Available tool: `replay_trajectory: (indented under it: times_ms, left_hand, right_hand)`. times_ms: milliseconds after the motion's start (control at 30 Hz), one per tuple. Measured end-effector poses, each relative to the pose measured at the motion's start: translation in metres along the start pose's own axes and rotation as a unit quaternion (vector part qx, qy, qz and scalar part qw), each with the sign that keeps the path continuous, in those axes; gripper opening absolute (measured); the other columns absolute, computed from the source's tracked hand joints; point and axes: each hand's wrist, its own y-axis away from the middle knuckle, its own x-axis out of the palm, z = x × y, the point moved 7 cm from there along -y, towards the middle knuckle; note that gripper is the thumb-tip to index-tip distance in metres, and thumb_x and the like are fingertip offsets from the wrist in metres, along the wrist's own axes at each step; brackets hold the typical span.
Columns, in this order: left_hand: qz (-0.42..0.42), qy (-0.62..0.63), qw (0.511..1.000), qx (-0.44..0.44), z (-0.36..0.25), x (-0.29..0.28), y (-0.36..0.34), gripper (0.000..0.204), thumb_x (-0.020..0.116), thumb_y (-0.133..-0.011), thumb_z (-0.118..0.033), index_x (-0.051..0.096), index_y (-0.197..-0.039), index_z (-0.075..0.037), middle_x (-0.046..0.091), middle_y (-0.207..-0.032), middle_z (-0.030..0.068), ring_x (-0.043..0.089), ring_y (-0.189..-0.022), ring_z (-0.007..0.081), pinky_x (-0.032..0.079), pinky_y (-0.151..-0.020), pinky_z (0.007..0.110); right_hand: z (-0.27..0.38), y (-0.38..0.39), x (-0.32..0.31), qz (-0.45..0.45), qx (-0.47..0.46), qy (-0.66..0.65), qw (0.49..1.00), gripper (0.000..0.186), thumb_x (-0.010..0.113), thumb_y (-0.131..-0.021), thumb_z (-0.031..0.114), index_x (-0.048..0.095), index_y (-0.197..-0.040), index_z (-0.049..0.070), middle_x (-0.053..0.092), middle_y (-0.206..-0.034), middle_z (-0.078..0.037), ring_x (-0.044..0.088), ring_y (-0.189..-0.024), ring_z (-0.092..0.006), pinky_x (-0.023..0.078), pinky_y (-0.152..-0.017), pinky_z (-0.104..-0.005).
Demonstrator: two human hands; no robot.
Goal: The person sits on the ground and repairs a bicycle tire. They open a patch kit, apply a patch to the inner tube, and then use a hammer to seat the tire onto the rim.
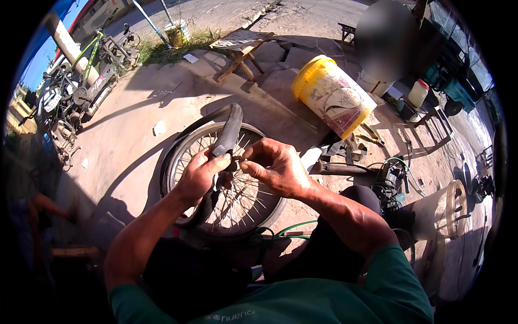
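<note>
My left hand [197, 176] is closed round a black inner tube [230, 129], its thumb pressed on the rubber. The tube stands up in a bend above the hand and hangs down below it. Close beside the left thumb, my right hand [279, 167] pinches with thumb and forefinger at something small and dark by the tube, too small to name. Under both hands lies a spoked bicycle wheel [183, 141] with a dark tyre [165, 175] round it, flat on the ground between my knees.
A yellow-and-white bucket [337, 97] lies tipped on its side ahead, tools [372, 135] beside it. A wooden stool [243, 46] stands beyond. Bicycle parts [81, 97] crowd the far left. At right are a pale bucket [445, 210], a green hose [294, 229] and a pump-like tube [342, 169].
</note>
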Motion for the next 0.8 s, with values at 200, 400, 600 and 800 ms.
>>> replay_trajectory:
  times_ms: [200,400,600,800]
  left_hand:
    - [0.001,0.011,1.0,0.003,0.0027,-0.0026,-0.0007,0.025,0.057,-0.101,-0.023,0.058,-0.118,-0.005,0.062,-0.094,0.003,0.06,-0.076,0.0116,0.053,-0.069,0.03]
    - [-0.008,-0.002,1.0,0.018,0.0006,-0.0011,-0.0002,0.026,0.056,-0.101,-0.024,0.058,-0.116,-0.003,0.061,-0.092,0.0036,0.06,-0.075,0.012,0.052,-0.069,0.029]
    - [-0.014,-0.008,1.0,0.015,-0.0023,0.0006,0.0016,0.024,0.055,-0.101,-0.024,0.058,-0.112,-0.004,0.061,-0.087,0.0036,0.059,-0.073,0.012,0.051,-0.068,0.028]
    - [-0.016,-0.005,1.0,0.013,-0.0029,0.002,0.0027,0.023,0.055,-0.101,-0.024,0.058,-0.112,-0.004,0.061,-0.085,0.0033,0.059,-0.073,0.0119,0.051,-0.067,0.029]
  right_hand:
    - [-0.0007,0.0012,0.0012,0.005,0.022,-0.007,1.0,0.02,0.074,-0.094,0.011,0.063,-0.105,-0.001,0.067,-0.095,-0.002,0.063,-0.088,-0.0077,0.053,-0.081,-0.0249]
    - [-0.0025,0.0007,0.0005,0.006,0.014,0.017,1.0,0.019,0.074,-0.094,0.01,0.063,-0.105,-0.001,0.068,-0.096,-0.002,0.063,-0.09,-0.0079,0.054,-0.084,-0.0257]
    - [-0.0023,0.0003,0.001,0.004,0.018,0.023,1.0,0.019,0.074,-0.094,0.01,0.063,-0.104,-0.001,0.068,-0.096,-0.003,0.063,-0.09,-0.008,0.054,-0.085,-0.026]
    - [-0.0012,0.001,0.0004,0.001,0.018,0.027,0.999,0.02,0.075,-0.094,0.012,0.063,-0.104,-0.001,0.067,-0.096,-0.002,0.063,-0.09,-0.0076,0.054,-0.084,-0.0255]
